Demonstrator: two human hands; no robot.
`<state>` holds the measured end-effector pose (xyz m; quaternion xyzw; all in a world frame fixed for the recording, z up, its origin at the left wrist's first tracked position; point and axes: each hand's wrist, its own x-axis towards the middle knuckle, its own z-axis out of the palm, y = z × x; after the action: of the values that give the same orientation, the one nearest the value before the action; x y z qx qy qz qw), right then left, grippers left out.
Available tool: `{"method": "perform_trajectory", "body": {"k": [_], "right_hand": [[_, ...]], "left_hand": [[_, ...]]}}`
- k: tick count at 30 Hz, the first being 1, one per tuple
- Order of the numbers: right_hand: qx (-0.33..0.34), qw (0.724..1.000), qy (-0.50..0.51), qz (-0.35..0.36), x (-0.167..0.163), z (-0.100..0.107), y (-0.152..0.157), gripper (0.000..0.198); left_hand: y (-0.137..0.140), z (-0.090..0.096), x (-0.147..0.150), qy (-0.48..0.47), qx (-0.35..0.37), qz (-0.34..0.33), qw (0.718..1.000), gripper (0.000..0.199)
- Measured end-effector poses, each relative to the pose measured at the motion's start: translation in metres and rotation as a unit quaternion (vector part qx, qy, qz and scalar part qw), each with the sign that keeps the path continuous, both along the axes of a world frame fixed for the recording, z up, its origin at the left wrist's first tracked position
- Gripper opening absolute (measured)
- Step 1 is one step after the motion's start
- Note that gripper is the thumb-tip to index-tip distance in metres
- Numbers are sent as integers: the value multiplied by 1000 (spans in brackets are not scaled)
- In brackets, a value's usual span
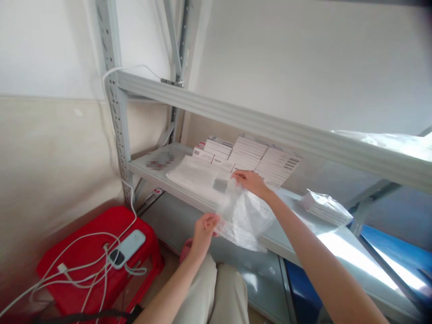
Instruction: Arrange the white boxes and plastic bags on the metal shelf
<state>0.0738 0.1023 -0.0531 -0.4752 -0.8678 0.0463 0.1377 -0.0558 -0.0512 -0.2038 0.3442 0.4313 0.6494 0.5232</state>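
Observation:
A clear plastic bag point(248, 216) hangs between my two hands in front of the shelf. My left hand point(205, 225) pinches its lower left edge. My right hand point(251, 182) grips its upper edge, fingers closed. Behind the bag, a flat pile of plastic bags point(195, 175) lies on the middle shelf point(151, 177). At the back of that shelf stand stacks of white boxes point(248, 153), partly hidden by my right hand. Further right on the shelf sits a bundle of boxes wrapped in clear plastic point(326, 207).
On the left is a red stool point(77, 252) with a white power bank point(130, 247) and tangled white cables point(91, 265). A metal beam point(236, 114) crosses above the shelf, and an upright post point(116, 103) stands at its left. Blue objects point(302, 288) show below right.

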Motion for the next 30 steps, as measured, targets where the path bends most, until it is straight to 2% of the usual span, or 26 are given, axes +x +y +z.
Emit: {"method": "perform_trajectory", "body": {"k": [3,6,9,12,15,18,22,26,30], "right_hand": [[-3,999,-31,13,-40,16,30,28],[-11,999,-31,29,-84,22,64,28],[-15,997,-45,58,-128,16,99,27],[5,995,-76,66,-166,2,128,29],[30,993,-90,63,-195,-17,148,32],[44,994,-89,43,-214,-41,158,35],[89,993,-77,5,-226,-67,160,39],[136,989,-59,12,-234,-80,156,39],[149,987,-55,8,-237,-86,153,38]], "left_hand": [[14,13,-20,15,-1,55,998,45],[30,28,-43,32,19,133,990,45],[50,44,-63,56,41,201,977,45],[72,54,-78,90,42,251,963,47],[91,50,-94,158,31,295,942,43],[100,37,-111,252,10,345,904,40],[106,20,-128,274,8,396,876,50],[110,12,-133,321,-21,393,862,48],[113,12,-133,399,-103,406,816,46]]}}
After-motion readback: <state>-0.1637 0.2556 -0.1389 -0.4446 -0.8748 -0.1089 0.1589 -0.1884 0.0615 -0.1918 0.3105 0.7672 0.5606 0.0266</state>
